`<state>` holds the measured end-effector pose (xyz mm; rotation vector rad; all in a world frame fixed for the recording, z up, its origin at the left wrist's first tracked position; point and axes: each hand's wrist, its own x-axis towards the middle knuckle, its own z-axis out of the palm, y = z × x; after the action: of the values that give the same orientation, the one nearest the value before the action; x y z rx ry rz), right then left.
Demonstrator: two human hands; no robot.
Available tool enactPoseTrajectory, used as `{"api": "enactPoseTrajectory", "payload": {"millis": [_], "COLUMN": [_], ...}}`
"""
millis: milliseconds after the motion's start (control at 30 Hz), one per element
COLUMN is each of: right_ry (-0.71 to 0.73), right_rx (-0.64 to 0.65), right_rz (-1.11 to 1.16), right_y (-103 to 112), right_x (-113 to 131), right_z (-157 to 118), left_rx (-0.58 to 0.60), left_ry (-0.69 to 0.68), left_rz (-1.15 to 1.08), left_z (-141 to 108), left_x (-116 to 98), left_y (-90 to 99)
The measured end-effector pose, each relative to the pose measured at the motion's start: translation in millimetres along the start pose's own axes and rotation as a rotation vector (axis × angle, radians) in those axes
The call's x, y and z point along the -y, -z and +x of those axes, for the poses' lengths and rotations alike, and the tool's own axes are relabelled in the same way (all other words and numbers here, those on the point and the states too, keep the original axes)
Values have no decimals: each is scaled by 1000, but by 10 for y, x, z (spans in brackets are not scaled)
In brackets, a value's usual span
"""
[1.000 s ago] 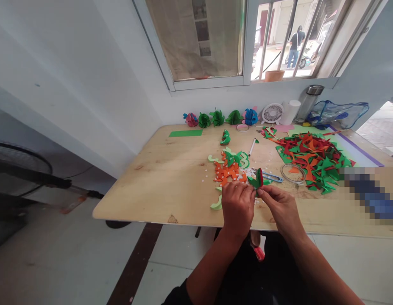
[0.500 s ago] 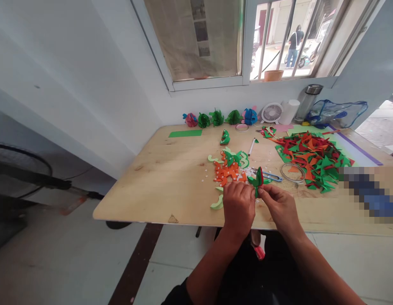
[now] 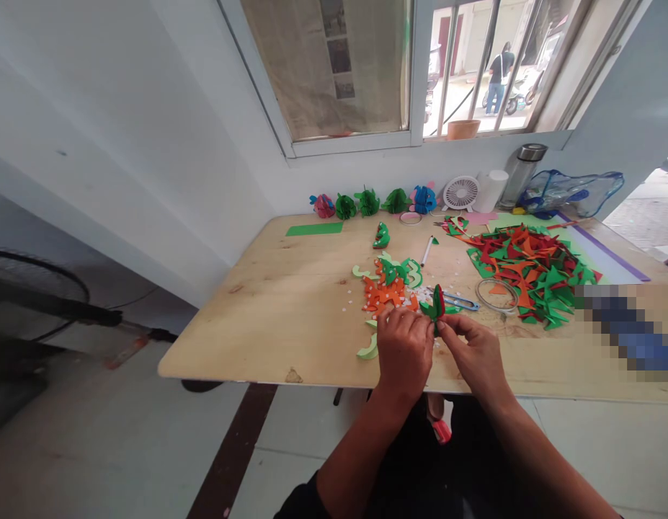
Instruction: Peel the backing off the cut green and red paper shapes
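Between my hands, over the table's front part, is a green and red folded paper piece [image 3: 435,306]. My left hand [image 3: 405,346] has its fingers wrapped round the piece's left side. The thumb and fingertips of my right hand [image 3: 474,349] pinch its lower right edge. Just beyond my hands lie orange paper shapes [image 3: 385,294] with small white squares on them, and green curved shapes [image 3: 401,270]. A light green curved piece [image 3: 367,349] is beside my left hand. A blue cutter [image 3: 460,300] rests behind my right hand.
A large heap of red, orange and green scraps [image 3: 533,267] covers the table's right side, with a tape roll [image 3: 496,295] at its edge. Paper balls [image 3: 368,202], a small fan [image 3: 461,193] and a bottle [image 3: 522,176] stand along the wall. A marker [image 3: 427,250] lies mid-table.
The folded piece has turned slightly in my fingers, its red part now showing narrower. Both hands keep their grip and have shifted very little.
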<state>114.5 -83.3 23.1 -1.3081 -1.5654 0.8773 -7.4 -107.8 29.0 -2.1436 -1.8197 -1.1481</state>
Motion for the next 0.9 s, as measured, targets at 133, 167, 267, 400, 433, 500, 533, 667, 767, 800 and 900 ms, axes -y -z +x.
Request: {"api": "enactPoseTrajectory", "payload": {"millis": [133, 167, 267, 400, 433, 500, 533, 667, 767, 800, 900], "right_ry": [27, 28, 23, 7, 6, 13, 19, 62, 100, 109, 127], "right_rx": [-18, -18, -5, 0, -4, -9, -12, -35, -37, -34, -31], "right_rz": [-50, -50, -51, -51, -49, -44, -46, -89, -110, -113, -120], "right_y": [10, 12, 15, 20, 21, 22, 21, 10, 2, 1, 2], "right_x": [33, 32, 12, -27, -34, -40, -39, -32, -38, -41, -50], "right_z": [2, 5, 16, 35, 40, 48, 50, 41, 24, 20, 13], "left_rx": [45, 45, 47, 68, 65, 47, 37, 19, 35, 42, 55], "left_ry": [-40, -48, -46, 0, 7, 13, 14, 46, 77, 83, 93], "left_rz": [37, 49, 74, 22, -5, -60, -79, -86, -81, -84, -98], "left_z": [22, 25, 35, 46, 47, 47, 47, 53, 64, 68, 78], "left_x": [11, 14, 26, 47, 51, 55, 55, 43, 31, 28, 19], "left_y": [-3, -7, -21, -39, -43, -51, -55, -68, -63, -60, -47]}}
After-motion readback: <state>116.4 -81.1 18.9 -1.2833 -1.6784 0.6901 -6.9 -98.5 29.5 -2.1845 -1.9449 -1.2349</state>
